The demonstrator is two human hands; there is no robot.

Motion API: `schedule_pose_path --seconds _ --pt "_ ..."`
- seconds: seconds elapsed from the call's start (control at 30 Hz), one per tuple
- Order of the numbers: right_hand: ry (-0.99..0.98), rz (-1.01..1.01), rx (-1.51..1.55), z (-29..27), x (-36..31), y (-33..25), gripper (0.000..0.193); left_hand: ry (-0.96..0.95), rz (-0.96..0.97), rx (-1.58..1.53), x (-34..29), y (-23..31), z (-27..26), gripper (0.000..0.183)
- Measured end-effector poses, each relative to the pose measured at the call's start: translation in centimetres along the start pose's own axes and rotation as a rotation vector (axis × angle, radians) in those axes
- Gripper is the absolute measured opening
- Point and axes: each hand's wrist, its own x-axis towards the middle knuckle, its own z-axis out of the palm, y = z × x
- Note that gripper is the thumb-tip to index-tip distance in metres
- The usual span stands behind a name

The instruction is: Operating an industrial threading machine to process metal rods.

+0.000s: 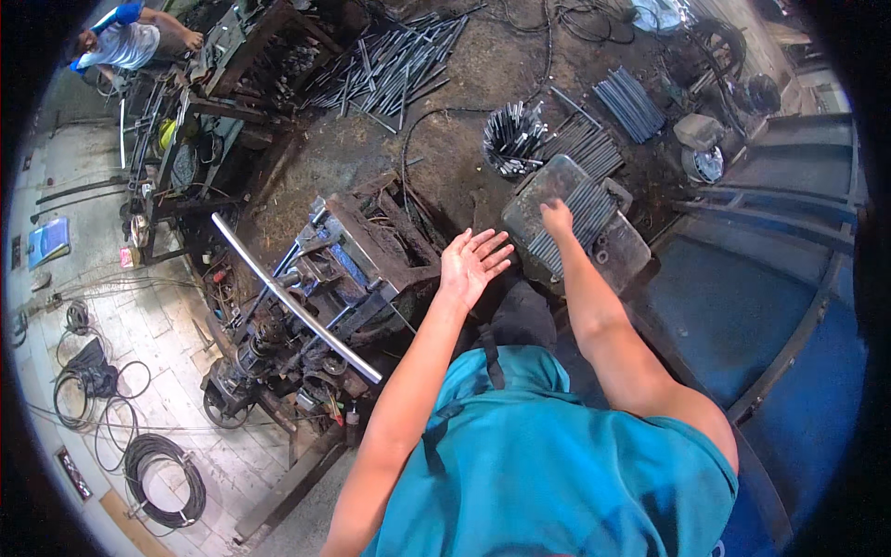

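Observation:
My left hand (477, 264) hangs in the air palm up, fingers spread, holding nothing. It is just right of a greasy machine (357, 246) with a bright metal edge. My right hand (557, 220) is closed over the left part of a row of grey metal rods (587, 215). Those rods lie side by side on a worn metal stand (561, 174). What its fingers grip, if anything, is hidden beneath the hand. A long pale metal bar (295, 299) slants across the machine's left side.
A round basket (513, 139) of upright rods stands beyond the stand. More rods (629, 104) lie in a bundle behind, and a loose pile (390, 70) covers the far floor. Blue metal panels (733, 288) rise at right. Far left, another person (130, 42) works at a bench.

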Motion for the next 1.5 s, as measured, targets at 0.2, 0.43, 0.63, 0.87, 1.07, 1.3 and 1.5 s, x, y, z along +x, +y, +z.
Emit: schedule_pose_path --seconds 0.2,0.43,0.63,0.87,1.07,1.3,1.5 --pt "-0.155 0.332 0.230 -0.4 -1.5 5.3 0.031 0.056 -0.059 0.137 2.7 -1.2 0.3 0.050" --pt "-0.163 0.276 0.533 -0.9 -2.3 2.7 0.030 0.087 -0.119 0.377 5.6 -3.5 0.2 0.045" --pt "0.205 -0.187 0.249 0.9 -0.5 10.0 0.060 0.055 -0.218 0.600 10.9 -8.0 0.4 0.042" --pt "-0.211 -0.201 -0.484 1.7 1.1 11.6 0.040 0.155 -0.291 0.672 16.7 -9.9 -3.0 0.044" --pt "-0.145 -0.572 -0.863 2.4 4.3 12.1 0.032 0.144 -0.314 0.797 20.4 -11.1 -4.7 0.047" --pt "-0.050 -0.816 -1.029 3.8 5.9 12.2 0.019 0.257 -0.298 0.842 21.0 -10.1 -7.1 0.041" --pt "-0.065 -0.907 -1.197 3.7 7.1 12.8 0.018 0.219 -0.264 0.810 20.1 -9.3 -7.2 0.040"
